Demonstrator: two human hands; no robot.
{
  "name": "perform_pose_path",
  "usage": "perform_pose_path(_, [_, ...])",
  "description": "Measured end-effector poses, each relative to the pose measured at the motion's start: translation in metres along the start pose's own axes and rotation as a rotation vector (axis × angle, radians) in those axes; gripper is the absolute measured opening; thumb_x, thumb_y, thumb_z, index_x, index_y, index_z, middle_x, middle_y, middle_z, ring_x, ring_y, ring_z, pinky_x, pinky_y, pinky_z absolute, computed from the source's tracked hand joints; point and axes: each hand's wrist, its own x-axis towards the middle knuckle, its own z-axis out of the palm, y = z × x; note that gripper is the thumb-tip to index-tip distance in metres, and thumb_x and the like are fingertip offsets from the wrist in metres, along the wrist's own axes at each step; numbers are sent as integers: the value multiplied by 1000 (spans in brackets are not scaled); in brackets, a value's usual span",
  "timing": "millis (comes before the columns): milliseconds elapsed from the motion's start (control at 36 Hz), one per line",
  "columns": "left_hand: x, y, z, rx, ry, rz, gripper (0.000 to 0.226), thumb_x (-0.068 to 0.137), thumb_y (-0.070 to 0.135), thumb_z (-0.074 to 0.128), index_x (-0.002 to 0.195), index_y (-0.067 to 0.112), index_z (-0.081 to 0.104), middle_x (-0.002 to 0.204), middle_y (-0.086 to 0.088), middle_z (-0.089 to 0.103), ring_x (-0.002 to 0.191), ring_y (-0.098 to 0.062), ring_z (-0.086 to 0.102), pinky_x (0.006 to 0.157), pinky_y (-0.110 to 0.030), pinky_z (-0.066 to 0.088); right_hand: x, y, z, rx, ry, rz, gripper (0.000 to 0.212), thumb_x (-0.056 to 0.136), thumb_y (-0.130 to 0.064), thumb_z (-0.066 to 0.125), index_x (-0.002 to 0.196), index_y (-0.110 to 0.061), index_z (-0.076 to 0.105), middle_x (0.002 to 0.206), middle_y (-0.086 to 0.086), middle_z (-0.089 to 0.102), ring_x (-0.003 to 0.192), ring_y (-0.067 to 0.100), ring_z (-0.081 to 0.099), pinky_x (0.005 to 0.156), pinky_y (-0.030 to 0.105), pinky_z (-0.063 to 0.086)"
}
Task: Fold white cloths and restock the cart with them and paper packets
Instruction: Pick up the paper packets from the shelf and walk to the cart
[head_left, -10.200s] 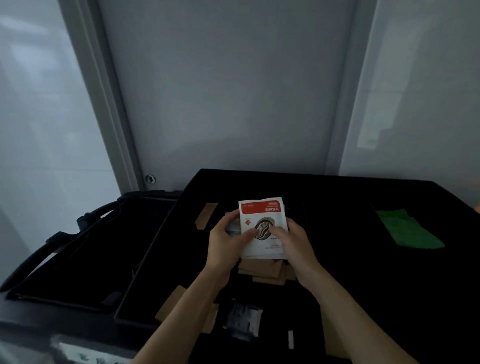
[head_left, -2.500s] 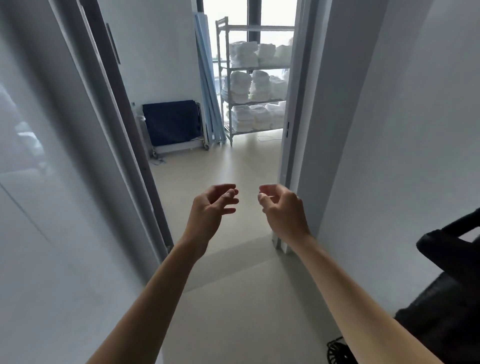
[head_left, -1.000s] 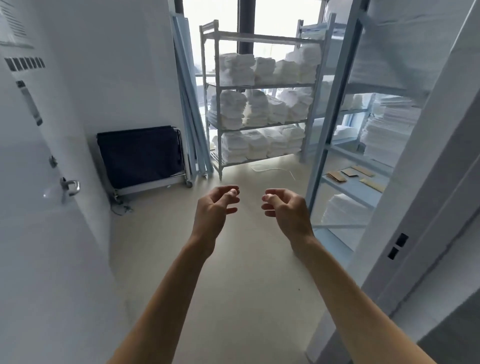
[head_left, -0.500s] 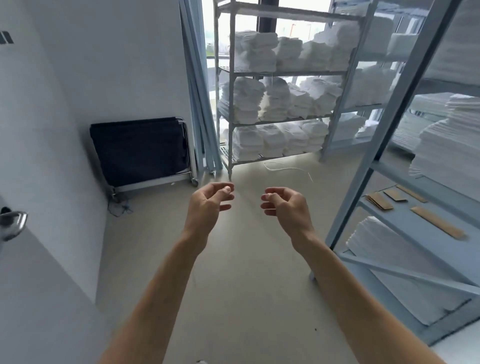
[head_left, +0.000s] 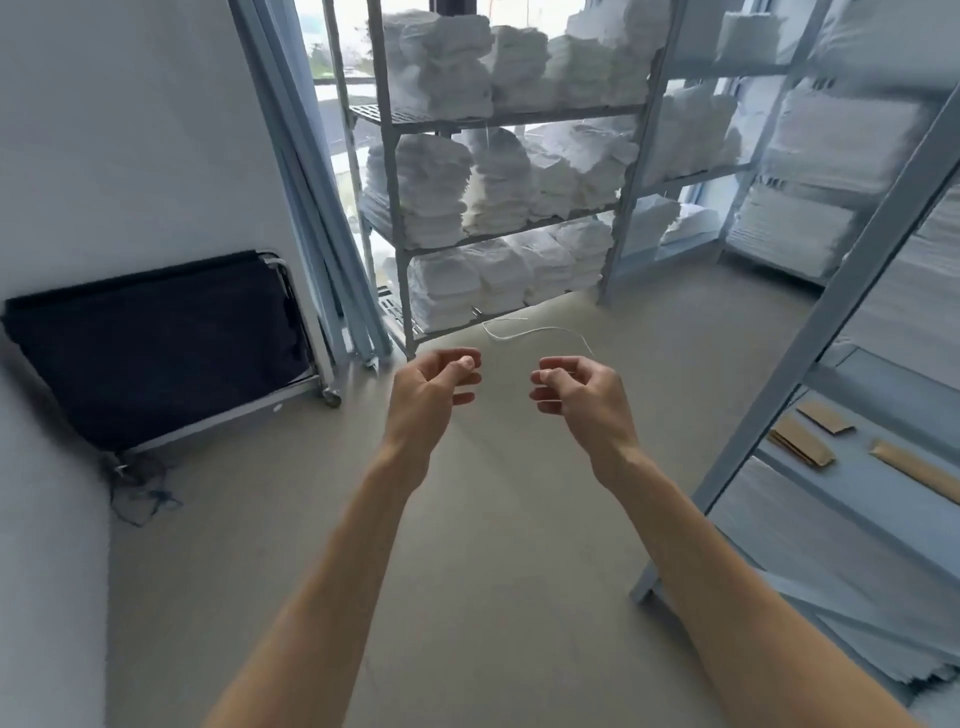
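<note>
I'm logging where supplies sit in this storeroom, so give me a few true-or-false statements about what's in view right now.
1. Both hands are empty. True: the left hand and right hand are loosely curled in the air, holding nothing.
2. The brown paper packets lie on the floor. False: they lie on a low shelf of the blue rack at the right.
3. Folded white cloths fill several shelves of the grey rack ahead. True.
4. The dark folded cart stands against the right wall. False: it leans at the left wall.
5. A white string lies on the floor before the grey rack. True.
</note>
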Motion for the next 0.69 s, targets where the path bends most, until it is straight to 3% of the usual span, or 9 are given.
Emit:
perform_pose_path(306, [170,-33,58,7,-91,-21,18,98,7,56,107,1,70,103,-22,72,85,-26,70,88,-45,56,174,31,0,100,101,14,11,90,-10,59,92,-13,69,92,15,74,75,20,69,76,34,58])
perform_pose_path(694, [425,-38,167,-18,-142,-19,15,98,10,56,97,9,71,88,-10,75,80,-25,71,87,-47,56,439,24,-24,149,167,23,11,90,-12,60,93,-13,70,91,13,75,78,21,71,73,30,59])
